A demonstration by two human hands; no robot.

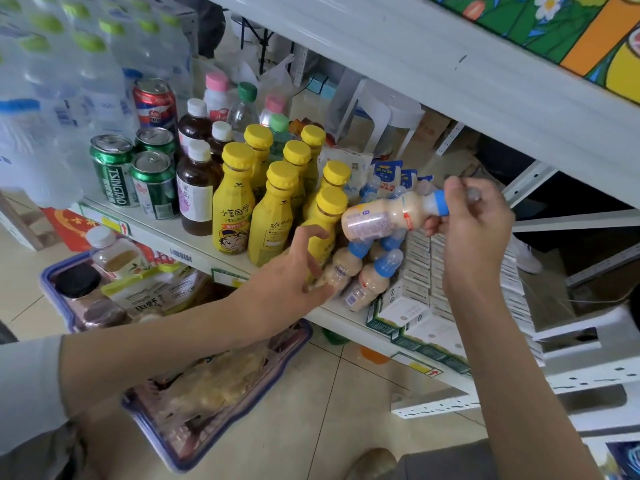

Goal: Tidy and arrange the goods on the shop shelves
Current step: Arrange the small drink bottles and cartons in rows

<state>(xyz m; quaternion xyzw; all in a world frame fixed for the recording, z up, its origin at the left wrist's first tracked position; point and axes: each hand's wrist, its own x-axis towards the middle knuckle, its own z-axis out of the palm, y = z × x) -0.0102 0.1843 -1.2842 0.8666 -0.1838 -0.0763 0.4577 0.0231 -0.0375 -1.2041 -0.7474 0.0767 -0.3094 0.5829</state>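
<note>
Your forearms reach to the low shelf (152,230), with one small bottle (384,216) lifted clear.
Your right hand (474,233) has its fingers curled round the blue-capped neck of that bottle and holds it on its side above the shelf, cap to the right. It is clear plastic and stubby, filled with a creamy beige drink, and has a pale printed label round the body. Below it, a loose heap of matching bottles (372,278) lies at the shelf's front edge, between the tall yellow bottles (235,202) and the white cartons (419,268). Your left hand (291,275) is spread, thumb lifted, with its fingertips resting on the heap's nearest bottle.
</note>
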